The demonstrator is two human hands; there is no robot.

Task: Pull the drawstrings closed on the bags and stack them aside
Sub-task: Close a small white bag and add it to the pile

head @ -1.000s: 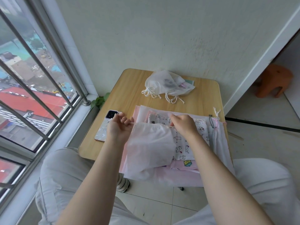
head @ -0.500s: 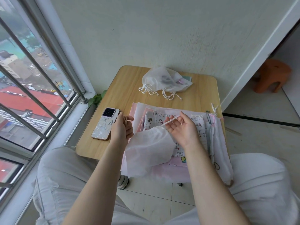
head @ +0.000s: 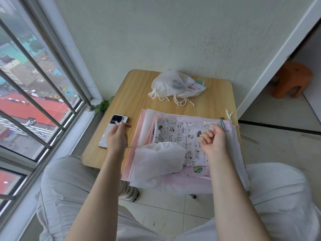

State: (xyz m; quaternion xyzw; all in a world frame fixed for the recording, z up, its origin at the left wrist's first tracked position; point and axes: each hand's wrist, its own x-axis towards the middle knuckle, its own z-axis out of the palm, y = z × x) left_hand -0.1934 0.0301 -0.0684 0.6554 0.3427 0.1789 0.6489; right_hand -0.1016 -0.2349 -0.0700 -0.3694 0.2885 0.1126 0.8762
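Observation:
A white drawstring bag (head: pixel 159 162) lies on a pile of flat bags at the table's near edge, its mouth gathered. My left hand (head: pixel 116 136) pinches the left drawstring and holds it out to the left, over the phone. My right hand (head: pixel 212 139) grips the right drawstring in a fist, out to the right. The pile's top bag (head: pixel 180 133) is white with cartoon cats, above pink ones. A heap of closed white bags (head: pixel 175 85) with knotted strings sits at the table's far side.
A phone (head: pixel 106 139) in a patterned case lies left of the pile on the small wooden table (head: pixel 137 94). A barred window runs along the left, a wall behind. An orange stool (head: pixel 293 80) stands on the floor at far right. My knees flank the table.
Both hands have moved apart, pulling the strings outward. The white bag's mouth has bunched up tighter. My right hand has gone from open fingers to a fist.

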